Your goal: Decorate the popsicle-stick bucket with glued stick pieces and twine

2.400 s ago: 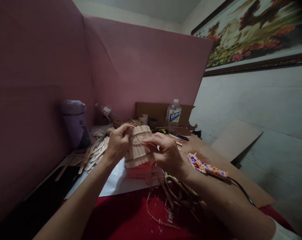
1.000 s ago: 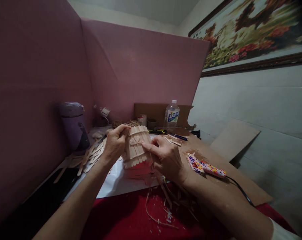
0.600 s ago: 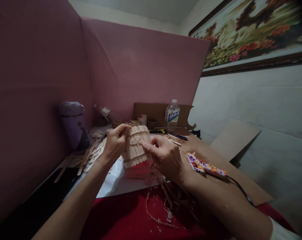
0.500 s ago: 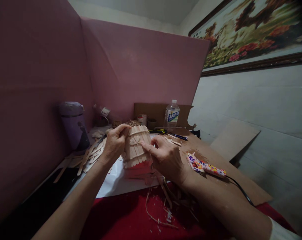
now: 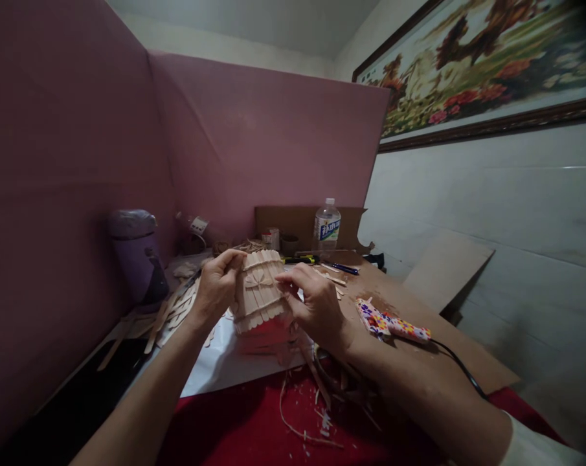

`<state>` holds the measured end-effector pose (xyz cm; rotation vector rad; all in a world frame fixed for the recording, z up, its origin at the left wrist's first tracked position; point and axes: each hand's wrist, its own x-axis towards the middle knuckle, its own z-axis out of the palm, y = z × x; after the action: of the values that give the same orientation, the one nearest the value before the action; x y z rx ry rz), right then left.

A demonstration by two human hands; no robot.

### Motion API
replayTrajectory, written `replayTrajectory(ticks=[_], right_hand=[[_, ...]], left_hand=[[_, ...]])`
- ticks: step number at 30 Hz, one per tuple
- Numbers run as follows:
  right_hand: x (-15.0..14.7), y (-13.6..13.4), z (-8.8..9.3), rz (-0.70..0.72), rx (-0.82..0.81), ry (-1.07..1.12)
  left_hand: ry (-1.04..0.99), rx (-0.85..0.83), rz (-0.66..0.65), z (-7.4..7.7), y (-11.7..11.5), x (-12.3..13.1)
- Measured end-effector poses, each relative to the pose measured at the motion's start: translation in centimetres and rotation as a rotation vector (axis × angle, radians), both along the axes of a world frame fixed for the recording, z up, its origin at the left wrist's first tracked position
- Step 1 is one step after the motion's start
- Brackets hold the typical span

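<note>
A holder made of pale craft sticks (image 5: 259,301) is held up over the white sheet, slightly tilted, with twine bands near its top and bottom. On its front sits a small bow-like or petal-shaped decoration (image 5: 257,279). My left hand (image 5: 219,281) grips the holder's upper left edge, thumb and fingers closed on it. At the right side, my right hand (image 5: 315,301) has its fingers bent, the index fingertip touching the sticks beside the decoration. Whether something small is pinched there, I cannot tell. Reddish, see-through material shows beneath the holder.
Loose craft sticks (image 5: 164,320) lie at left near a purple tumbler (image 5: 135,259). A plastic bottle (image 5: 327,226) stands at the back. On the brown board at right rests a flower-patterned glue gun (image 5: 392,323) with a black cord. Twine and scraps litter the red cloth (image 5: 234,427).
My right index finger has moved off the decoration to its right, leaving it in plain view. My left hand still holds the holder. The whole view has shifted slightly.
</note>
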<state>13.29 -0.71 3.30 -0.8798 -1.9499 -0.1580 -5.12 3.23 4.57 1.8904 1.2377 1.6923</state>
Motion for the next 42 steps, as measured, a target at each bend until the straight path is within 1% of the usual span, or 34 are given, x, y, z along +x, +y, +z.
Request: replayTrajectory(ticks=[6, 10, 13, 17, 23, 27, 29, 34, 42], right_hand=[[-0.4, 0.7, 0.7, -0.003, 0.007, -0.1], [-0.3, 1.0, 0.9, -0.022, 0.08, -0.167], [-0.2, 1.2, 0.9, -0.036, 0.146, -0.2], [0.0, 1.4, 0.9, -0.044, 0.186, -0.22], [0.2, 1.4, 0.5, -0.054, 0.206, -0.265], [0.3, 1.4, 0.5, -0.068, 0.206, -0.272], [0.3, 1.2, 0.7, -0.053, 0.201, -0.259], [0.0, 0.9, 1.1, 0.039, 0.182, -0.221], [-0.1, 1.2, 1.0, 0.08, 0.189, -0.226]], left_hand=[[0.009, -0.004, -0.006, 0.1, -0.1, 0.0], [0.002, 0.003, -0.03, 0.2, -0.2, 0.1], [0.004, 0.014, -0.044, 0.2, -0.3, 0.2], [0.004, 0.017, -0.053, 0.3, -0.4, 0.3], [-0.016, -0.021, -0.047, 0.2, -0.3, 0.1], [-0.004, -0.018, -0.05, 0.1, -0.2, 0.1], [0.002, -0.011, -0.051, 0.1, -0.2, 0.1], [0.006, 0.012, -0.048, 0.1, -0.3, 0.2], [0.013, 0.015, -0.035, 0.1, -0.2, 0.2]])
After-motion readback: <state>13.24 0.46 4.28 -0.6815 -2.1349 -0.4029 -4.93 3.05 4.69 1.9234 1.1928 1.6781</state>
